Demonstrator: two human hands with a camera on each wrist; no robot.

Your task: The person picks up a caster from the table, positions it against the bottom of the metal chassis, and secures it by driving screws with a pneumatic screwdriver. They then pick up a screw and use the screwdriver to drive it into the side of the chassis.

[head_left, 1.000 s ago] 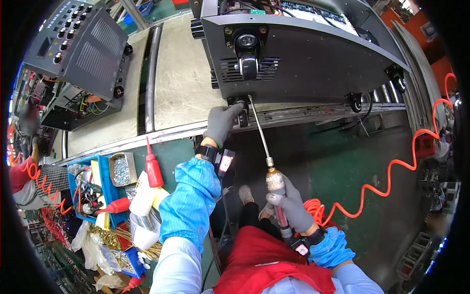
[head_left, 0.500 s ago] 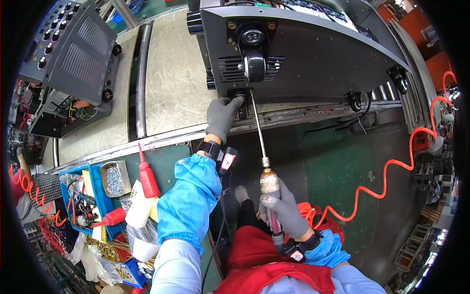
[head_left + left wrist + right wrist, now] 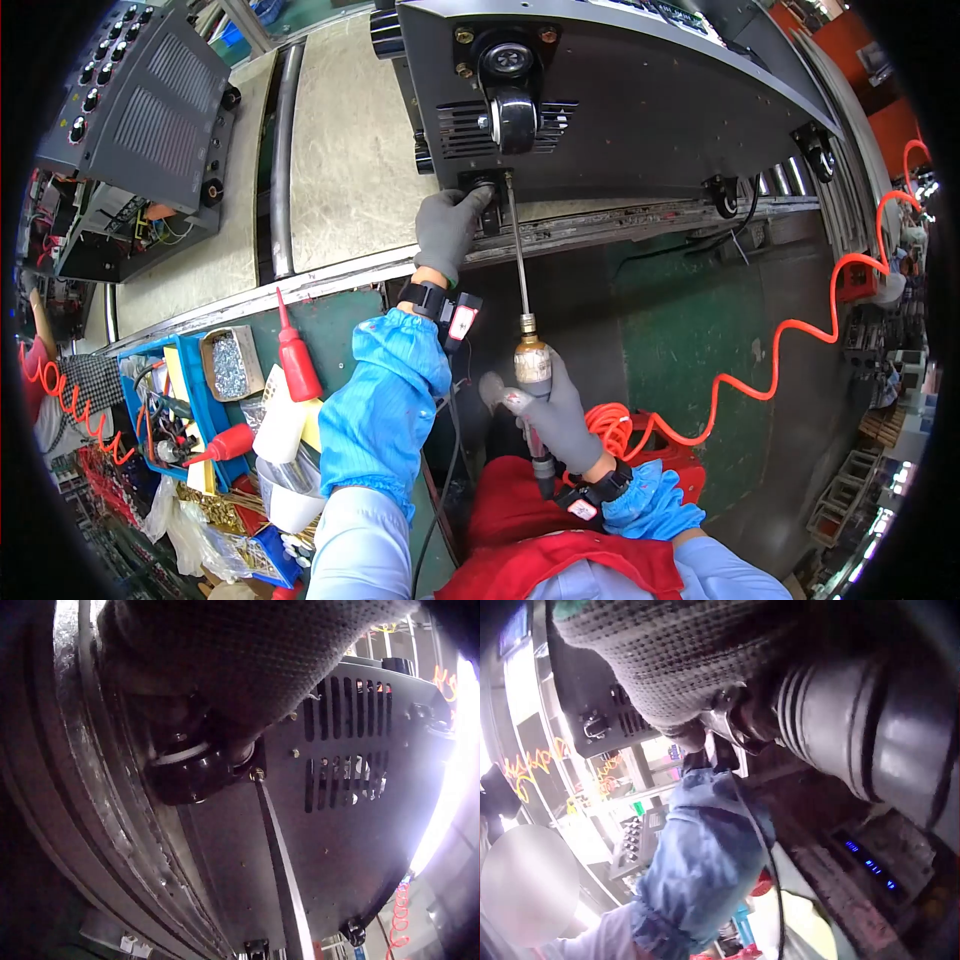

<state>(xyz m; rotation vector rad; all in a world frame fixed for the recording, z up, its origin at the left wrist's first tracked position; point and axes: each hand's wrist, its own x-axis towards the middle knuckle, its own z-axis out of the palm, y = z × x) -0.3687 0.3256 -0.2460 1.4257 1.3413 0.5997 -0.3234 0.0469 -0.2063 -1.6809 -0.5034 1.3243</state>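
Note:
My gloved left hand [image 3: 445, 235] holds a black caster [image 3: 490, 218] against the lower corner of a dark grey machine cabinet [image 3: 640, 130]. In the left wrist view, the caster [image 3: 191, 774] sits under the glove, with a brass-coloured bolt [image 3: 257, 773] at its plate. My gloved right hand [image 3: 562, 420] grips an air screwdriver [image 3: 533, 362], its thumb sticking out to the left. The driver's long shaft [image 3: 519, 258] runs up to the cabinet, its tip right at the bolt. Another caster [image 3: 515, 120] is mounted above, beside the vent slots.
A second machine [image 3: 150, 110] with knobs stands on the conveyor [image 3: 350, 160] at left. Below it are a blue bin [image 3: 210, 400], a box of small metal parts [image 3: 230, 362] and a red squeeze bottle [image 3: 297, 365]. A coiled orange air hose [image 3: 745, 385] crosses the right side.
The driver and my right hand have shifted left in the view, and the right thumb has swung out from the driver's body. My left hand stays at the caster.

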